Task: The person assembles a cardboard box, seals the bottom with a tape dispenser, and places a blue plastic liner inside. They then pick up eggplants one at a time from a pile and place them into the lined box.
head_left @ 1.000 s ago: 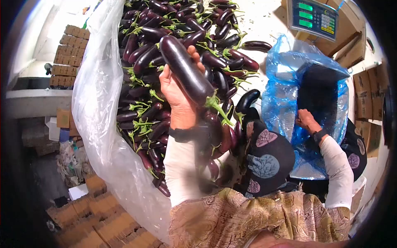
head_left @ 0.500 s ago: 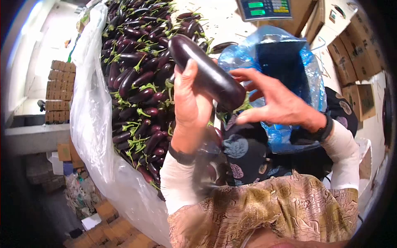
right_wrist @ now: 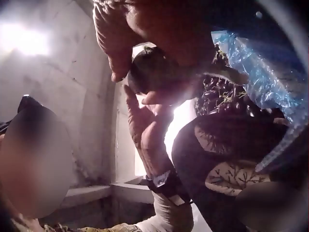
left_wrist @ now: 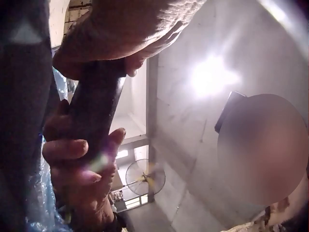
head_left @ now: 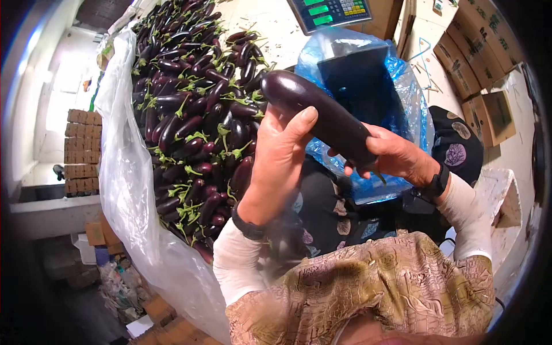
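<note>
One large dark purple eggplant (head_left: 322,112) slants across both hands above the lap in the head view. The left hand (head_left: 282,152) grips its rounded upper end, thumb on top. At its lower, stem end the right hand (head_left: 402,154) pinches it with thumb and fingers; a bit of green stem pokes out below. In the left wrist view the eggplant (left_wrist: 94,106) runs between the left hand (left_wrist: 130,29) above and the right hand (left_wrist: 79,174) below. Seen from the right wrist, its end (right_wrist: 145,70) is partly hidden by the right hand (right_wrist: 164,34).
A heap of eggplants (head_left: 190,103) lies at the left beside clear plastic sheeting (head_left: 123,144). Right of the hands is a container lined with a blue bag (head_left: 414,109). A scale display (head_left: 330,14) stands behind it, with cardboard boxes (head_left: 477,52) at the right.
The right hand has come from the blue-lined container to the eggplant's stem end and now holds it. The eggplant has moved right in the view and the left hand's thumb now lies over it.
</note>
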`<act>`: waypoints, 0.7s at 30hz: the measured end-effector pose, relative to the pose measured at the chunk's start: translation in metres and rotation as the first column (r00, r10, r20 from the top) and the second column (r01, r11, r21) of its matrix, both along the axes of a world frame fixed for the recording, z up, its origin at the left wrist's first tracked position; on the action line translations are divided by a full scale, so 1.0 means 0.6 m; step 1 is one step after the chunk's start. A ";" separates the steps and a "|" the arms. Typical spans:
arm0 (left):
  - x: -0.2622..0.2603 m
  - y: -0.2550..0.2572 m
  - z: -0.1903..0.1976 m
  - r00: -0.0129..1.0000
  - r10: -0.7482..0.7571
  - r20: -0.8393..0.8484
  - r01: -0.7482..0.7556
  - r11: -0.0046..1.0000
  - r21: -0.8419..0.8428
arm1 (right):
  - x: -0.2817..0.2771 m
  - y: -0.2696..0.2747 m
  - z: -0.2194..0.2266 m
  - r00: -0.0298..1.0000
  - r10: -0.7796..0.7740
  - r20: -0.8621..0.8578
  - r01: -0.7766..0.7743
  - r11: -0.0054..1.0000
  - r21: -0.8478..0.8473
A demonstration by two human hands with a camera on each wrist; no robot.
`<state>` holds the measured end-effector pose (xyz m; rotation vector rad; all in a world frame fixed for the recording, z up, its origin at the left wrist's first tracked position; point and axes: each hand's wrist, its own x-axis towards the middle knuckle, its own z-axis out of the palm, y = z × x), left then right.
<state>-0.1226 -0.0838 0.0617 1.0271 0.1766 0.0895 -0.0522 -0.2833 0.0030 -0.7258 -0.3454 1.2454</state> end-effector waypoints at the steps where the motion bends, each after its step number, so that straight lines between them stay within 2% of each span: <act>1: 0.003 -0.006 -0.003 1.000 -0.012 -0.007 0.012 1.000 -0.003 | -0.001 -0.003 -0.005 1.000 -0.012 -0.007 0.012 1.000 -0.003; 3: 0.010 -0.018 -0.019 0.998 0.022 -0.064 -0.020 0.999 0.028 | -0.002 -0.013 -0.012 0.999 0.018 -0.046 -0.018 1.000 0.007; 4: 0.013 -0.021 -0.027 0.990 0.031 -0.139 -0.022 0.997 0.067 | -0.005 -0.023 0.000 0.994 -0.015 -0.112 0.010 0.999 -0.045; 5: 0.015 -0.028 -0.019 0.985 -0.043 -0.165 0.051 0.998 0.045 | -0.001 -0.033 0.011 0.957 -0.030 -0.290 0.000 0.995 -0.103; 7: 0.018 -0.042 -0.022 0.965 -0.085 -0.249 0.093 0.995 0.021 | 0.011 -0.038 -0.023 0.920 0.018 -0.392 0.017 0.996 0.086; 9: 0.027 -0.056 -0.027 0.955 -0.093 -0.280 0.116 0.991 0.066 | 0.007 -0.044 -0.015 0.910 -0.016 -0.414 0.042 0.998 0.054; 11: 0.040 -0.064 -0.034 0.935 -0.116 -0.334 0.160 0.981 0.106 | 0.002 -0.047 0.003 0.939 -0.181 -0.291 0.125 0.972 -0.201; 12: 0.047 -0.069 -0.046 0.922 -0.129 -0.364 0.170 0.982 0.082 | 0.004 -0.056 -0.005 0.977 -0.121 -0.174 0.079 0.970 -0.229; 13: 0.051 -0.070 -0.058 0.918 -0.132 -0.374 0.173 0.982 0.078 | 0.009 -0.068 -0.016 0.975 -0.123 -0.185 0.079 0.970 -0.232; 14: 0.054 -0.070 -0.070 0.881 -0.146 -0.450 0.210 0.973 0.095 | 0.018 -0.077 -0.020 0.985 -0.094 0.144 0.134 0.945 -0.299; 15: 0.056 -0.070 -0.081 0.839 -0.156 -0.521 0.248 0.963 0.110 | 0.023 -0.081 -0.021 0.890 -0.030 0.455 0.207 0.916 -0.343; 16: 0.059 -0.064 -0.090 0.800 -0.216 -0.560 0.321 0.942 0.095 | 0.030 -0.099 -0.010 0.843 0.016 0.537 0.246 0.877 -0.412; 17: 0.063 -0.063 -0.090 0.795 -0.221 -0.564 0.325 0.941 0.090 | 0.036 -0.111 -0.006 0.832 -0.029 0.553 0.320 0.841 -0.436; 19: 0.072 -0.064 -0.084 0.690 -0.227 -0.687 0.462 0.869 0.176 | 0.052 -0.147 -0.011 0.691 -0.026 0.722 0.457 0.790 -0.409; 20: 0.082 -0.063 -0.084 0.667 -0.245 -0.703 0.515 0.834 0.198 | 0.055 -0.162 -0.008 0.695 -0.028 0.719 0.456 0.789 -0.411; 21: 0.093 -0.065 -0.090 0.664 -0.244 -0.707 0.516 0.833 0.197 | 0.057 -0.176 -0.004 0.604 -0.004 0.797 0.512 0.768 -0.384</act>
